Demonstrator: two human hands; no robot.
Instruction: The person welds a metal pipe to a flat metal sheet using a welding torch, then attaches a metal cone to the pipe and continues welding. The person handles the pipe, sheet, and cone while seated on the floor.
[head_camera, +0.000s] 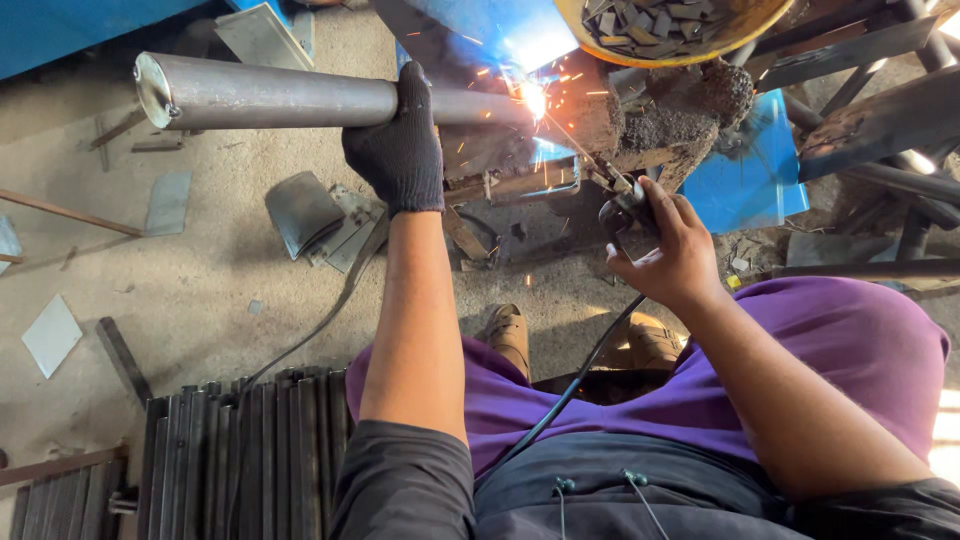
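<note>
Overhead, one grey steel pipe lies level across the upper part of the view, its capped end to the left and its other end at the bright weld arc, where sparks fly. Two hands are at work. The left hand, in one dark knit glove, is wrapped fully around the pipe near its middle, fingers closed over the top. The right hand, bare, is below and right of the arc, closed around one electrode holder; its thin rod slants up to the pipe's end. One black cable runs down from that holder across the purple trousers.

Above and right of the arc sits one yellow bowl of small metal offcuts. Below the pipe's capped end, on the concrete floor, lie several loose flat plates, and further down a stack of dark steel angle bars. Two sandalled feet show below the arc.
</note>
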